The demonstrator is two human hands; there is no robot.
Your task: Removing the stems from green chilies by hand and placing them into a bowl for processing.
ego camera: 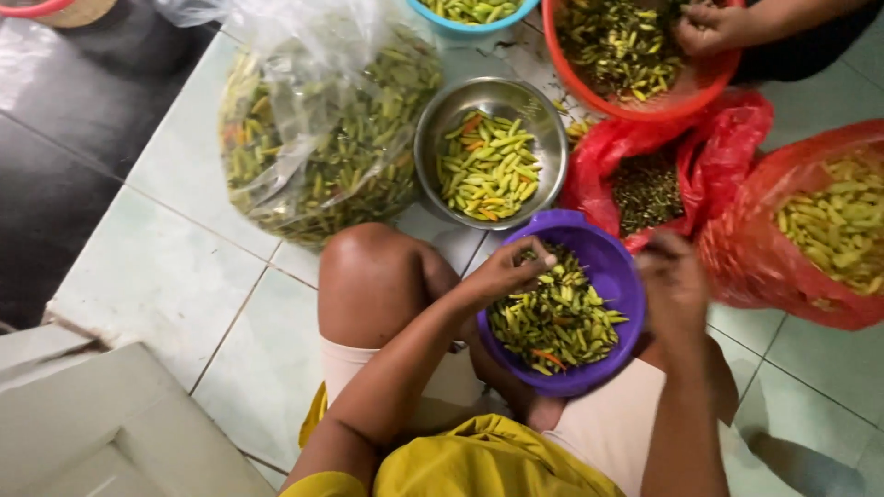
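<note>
A purple bowl (615, 269) full of small green chili peppers (557, 320) rests on my lap. My left hand (509, 270) reaches into the bowl's near-left side, its fingers pinching at a pepper. My right hand (670, 276) is blurred at the bowl's right rim, fingers curled; I cannot tell what it holds. A steel bowl (440, 124) just beyond my knee holds yellow-green peppers (488, 166).
A big clear plastic bag of peppers (322, 129) stands at left. Red bags hold pepper stems (647, 190) and more peppers (838, 221). Another person's hand (707, 28) works in an orange basket (672, 103). A blue bowl (471, 20) sits at the top.
</note>
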